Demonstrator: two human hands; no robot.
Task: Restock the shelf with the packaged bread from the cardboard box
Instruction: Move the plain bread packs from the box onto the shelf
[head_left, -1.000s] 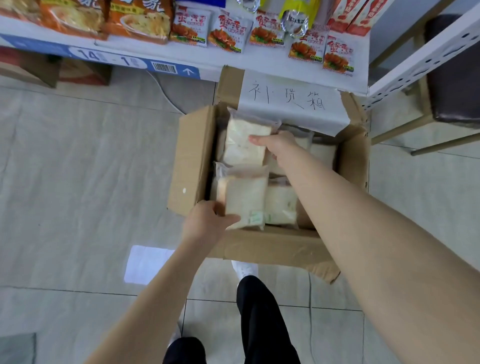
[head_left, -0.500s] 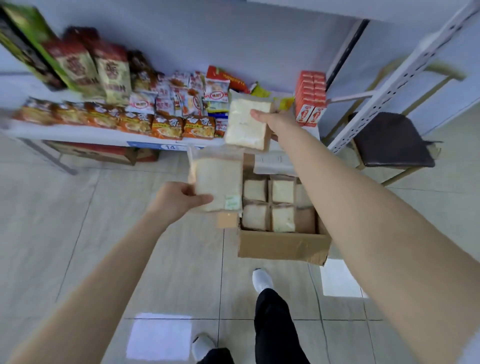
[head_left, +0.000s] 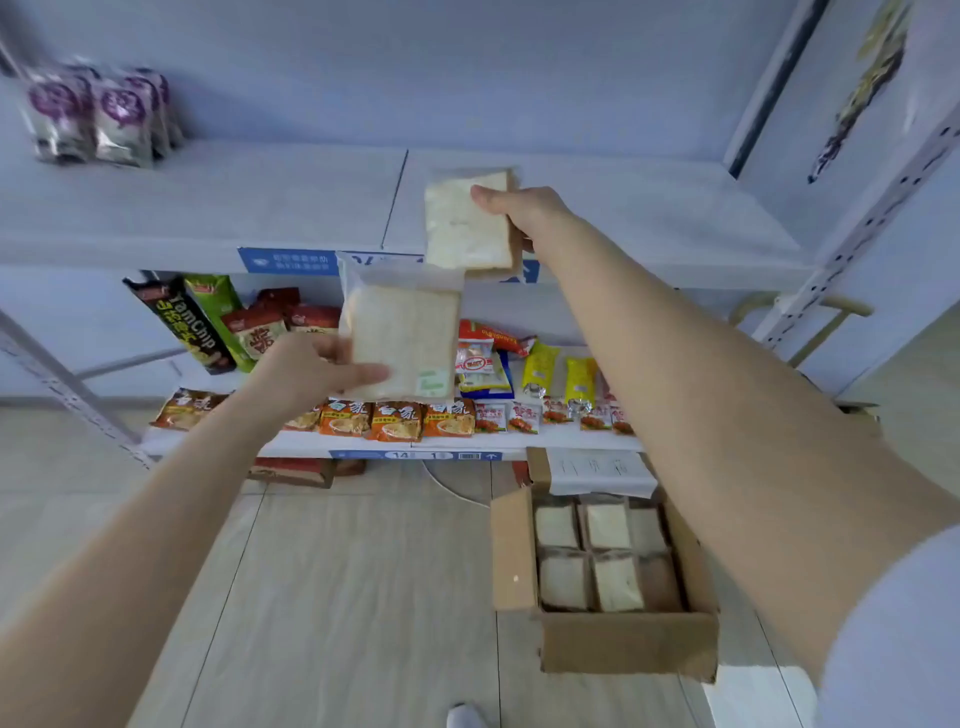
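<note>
Head view: a person stands at store shelving with one sealed pack of bread in each hand. The right-hand grip (head_left: 524, 210), at 12 o'clock in the frame, is closed round the right edge of the first bread pack (head_left: 462, 223), thumb across its front. It holds the pack up against the bare upper shelf (head_left: 208, 208); whether the pack touches the board yet cannot be told. The left-hand grip (head_left: 306, 371), at 9 o'clock from centre, pinches the second bread pack (head_left: 402, 338) at its lower left side. This one hangs lower, in front of the shelf's front edge.

A second ago both grips were down in the cardboard box (head_left: 623, 647), now at 5 o'clock on the floor, and half a second ago the packs were level with the lower shelf (head_left: 311, 441) of snacks. The lift looks finished — what seems left is setting both packs on the upper board. More spare packs (head_left: 605, 525) lie in the box, so the restocking is likely far from over. Purple bags (head_left: 98, 114) stand at 10 o'clock on the same shelf, well apart from the raised pack.
</note>
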